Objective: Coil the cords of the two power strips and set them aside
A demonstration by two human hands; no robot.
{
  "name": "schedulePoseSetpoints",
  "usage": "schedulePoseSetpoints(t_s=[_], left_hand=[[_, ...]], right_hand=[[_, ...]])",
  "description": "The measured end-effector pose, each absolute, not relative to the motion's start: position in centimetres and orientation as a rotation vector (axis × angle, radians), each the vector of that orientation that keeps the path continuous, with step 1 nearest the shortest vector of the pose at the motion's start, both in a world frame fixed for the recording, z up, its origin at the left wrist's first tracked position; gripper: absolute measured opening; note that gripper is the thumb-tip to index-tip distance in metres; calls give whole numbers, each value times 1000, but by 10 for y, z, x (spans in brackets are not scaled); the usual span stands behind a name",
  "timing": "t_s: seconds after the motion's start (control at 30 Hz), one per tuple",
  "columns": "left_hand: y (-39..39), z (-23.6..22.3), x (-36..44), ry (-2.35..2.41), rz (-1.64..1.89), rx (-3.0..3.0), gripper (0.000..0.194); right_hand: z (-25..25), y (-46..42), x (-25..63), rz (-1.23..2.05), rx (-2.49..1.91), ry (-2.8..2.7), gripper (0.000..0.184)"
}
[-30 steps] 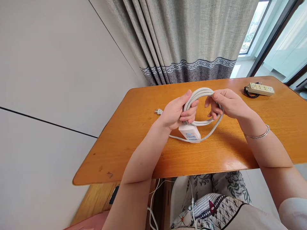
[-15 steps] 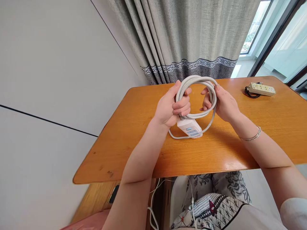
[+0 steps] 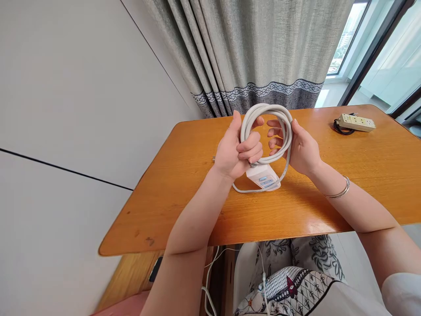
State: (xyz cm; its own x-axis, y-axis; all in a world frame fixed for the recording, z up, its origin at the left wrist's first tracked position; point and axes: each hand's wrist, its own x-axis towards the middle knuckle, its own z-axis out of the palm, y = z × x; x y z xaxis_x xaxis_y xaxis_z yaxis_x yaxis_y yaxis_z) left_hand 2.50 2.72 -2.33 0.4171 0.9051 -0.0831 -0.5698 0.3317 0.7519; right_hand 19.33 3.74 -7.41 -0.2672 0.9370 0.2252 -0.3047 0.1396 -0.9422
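Observation:
Both hands hold a white power strip cable wound into a coil (image 3: 267, 112) above the orange wooden table (image 3: 184, 184). My left hand (image 3: 235, 151) grips the coil's left side, fingers curled through the loop. My right hand (image 3: 297, 147) holds the right side, thumb outside the loops and fingers inside. The white socket block (image 3: 263, 177) hangs under the coil and rests on the table. One loose loop of cable (image 3: 245, 190) trails on the tabletop beneath it.
A second, beige power strip (image 3: 358, 122) with a black cord (image 3: 340, 129) lies at the table's far right. A grey curtain (image 3: 256, 48) hangs behind the table, a white wall to the left, a window at right. Thin cables hang below the table edge by my lap.
The coil has been raised and tightened: the loops stand more upright and narrower, both hands have moved closer together, and the plug seen on the table left of my hand is now hidden.

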Motion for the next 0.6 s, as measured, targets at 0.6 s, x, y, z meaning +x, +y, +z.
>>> schedulePoseSetpoints(t_s=[0.6], left_hand=[[16,-8,27,454,1785,629,54]], right_hand=[[-108,29,182,524,-1270,-2096,77]])
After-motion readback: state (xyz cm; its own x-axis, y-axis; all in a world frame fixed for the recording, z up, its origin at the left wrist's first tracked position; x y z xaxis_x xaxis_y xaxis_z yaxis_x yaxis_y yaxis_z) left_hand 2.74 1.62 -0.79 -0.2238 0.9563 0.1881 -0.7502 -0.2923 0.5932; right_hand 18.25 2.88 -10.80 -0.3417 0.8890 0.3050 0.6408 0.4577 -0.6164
